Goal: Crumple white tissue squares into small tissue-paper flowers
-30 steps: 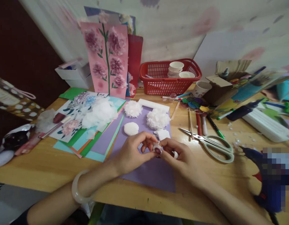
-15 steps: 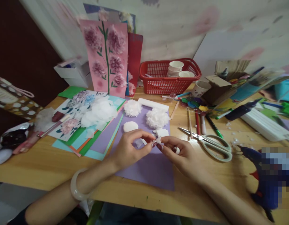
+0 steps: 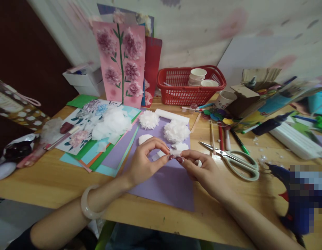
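White, thin, paper-like material is the item under handling: one small white piece, held between the fingertips of both hands, just above the purple sheet on the desk. Left hand: thumb and fingers pinched on the left end of the piece, the remaining fingers curved. Right hand: thumb and forefinger pinched on the right end, other fingers curled in; a second small white bit shows at those curled fingers, its form partly hidden. The fingertips of the two hands nearly meet, with the piece between them. Whether the piece is folded or twisted cannot be told.

Directly beyond the right fingertips lies a stack of white squares. Near the left fingers, a flat white scrap lies on the purple sheet, and a white disc, partly covered by the left hand, lies just beyond. Farther back stand two ruffled white flowers, the smaller one to the left, the larger one to the right, with a white roll behind.

Left of the hands, a loose white pile rests on coloured papers. To the right, scissors lie partly open; a glue gun, partly blurred out, is at the near right.
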